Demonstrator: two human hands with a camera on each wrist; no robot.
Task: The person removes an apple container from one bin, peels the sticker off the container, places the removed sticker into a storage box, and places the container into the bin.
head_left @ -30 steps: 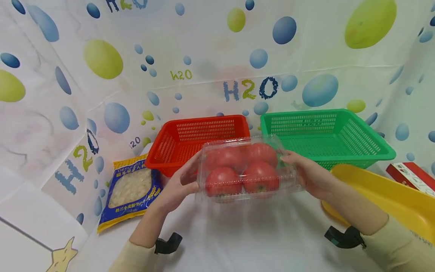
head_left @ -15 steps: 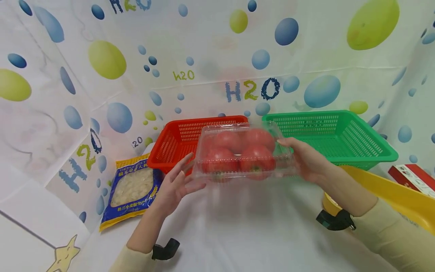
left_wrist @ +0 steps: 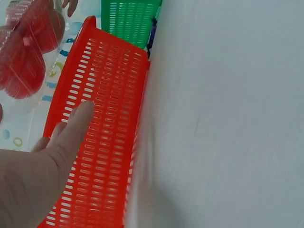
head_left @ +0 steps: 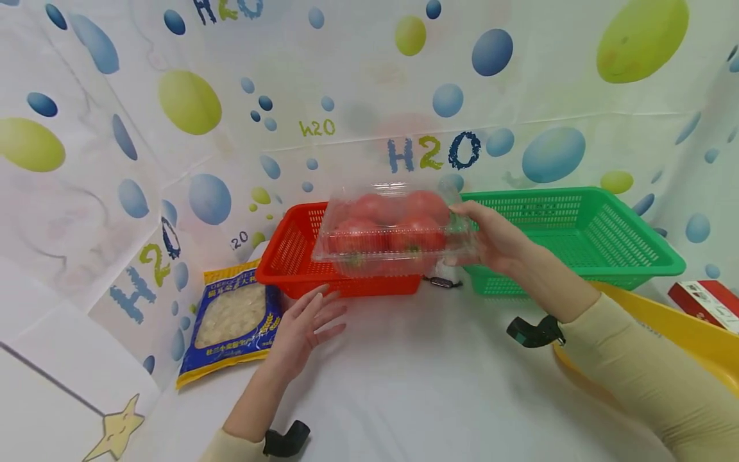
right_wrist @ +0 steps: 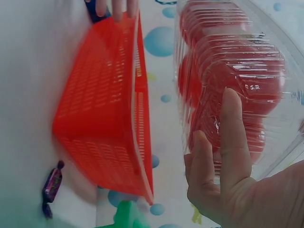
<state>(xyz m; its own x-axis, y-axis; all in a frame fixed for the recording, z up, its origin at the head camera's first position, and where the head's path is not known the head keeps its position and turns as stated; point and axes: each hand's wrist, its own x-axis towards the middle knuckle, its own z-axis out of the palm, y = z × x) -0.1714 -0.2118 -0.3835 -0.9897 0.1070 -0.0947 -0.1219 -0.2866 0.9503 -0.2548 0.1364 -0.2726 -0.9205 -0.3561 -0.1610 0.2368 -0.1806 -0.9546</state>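
A clear plastic box of several tomatoes (head_left: 387, 231) is held up in the air above the red basket (head_left: 340, 289). My right hand (head_left: 499, 240) grips the box by its right end, fingers under it in the right wrist view and thumb on the near top side. My left hand (head_left: 303, 330) is apart from the box, fingers spread, in front of the red basket's near left corner. In the left wrist view that hand (left_wrist: 52, 156) appears before the basket's slotted wall (left_wrist: 107, 114), holding nothing.
A green basket (head_left: 577, 279) stands right of the red one. A wrapped candy (head_left: 443, 282) lies between them. The blue pasta bag (head_left: 231, 321) lies at left. A yellow tray (head_left: 681, 340) and a red-and-white box (head_left: 707, 301) are at right.
My left hand has let go of the box and drawn away from it. My right hand has carried the box up, forward and left, over the red basket.
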